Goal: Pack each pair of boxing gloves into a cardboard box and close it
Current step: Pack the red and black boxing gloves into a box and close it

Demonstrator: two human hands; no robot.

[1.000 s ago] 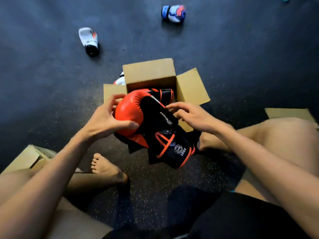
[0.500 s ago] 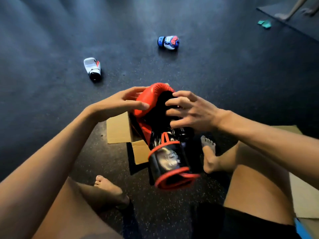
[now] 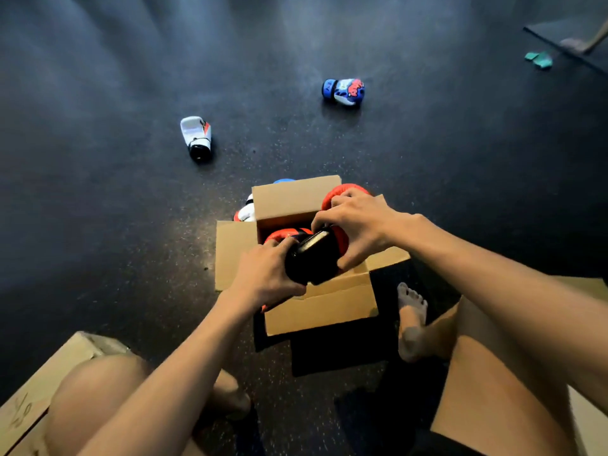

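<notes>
An open cardboard box (image 3: 322, 304) stands on the dark floor in front of me, flaps spread. A pair of red-and-black boxing gloves (image 3: 312, 258) sits partly inside it, one red end sticking up at the right rim. My left hand (image 3: 266, 274) grips the black cuff end at the near side. My right hand (image 3: 358, 225) grips the upper glove from above. A white-and-black glove (image 3: 197, 138) lies on the floor far left, a blue-white-red glove (image 3: 343, 91) far right. Another white glove (image 3: 245, 212) and a blue one (image 3: 283, 181) peek out behind the box.
A second cardboard box (image 3: 39, 390) sits by my left knee. Flat cardboard (image 3: 589, 419) lies under my right leg. My bare feet rest on either side of the box. Green scraps (image 3: 539, 59) and a mat edge lie far right.
The red-and-black pair, held up above the box half a second ago, has come down into the box. Both hands moved down with it and still hold it.
</notes>
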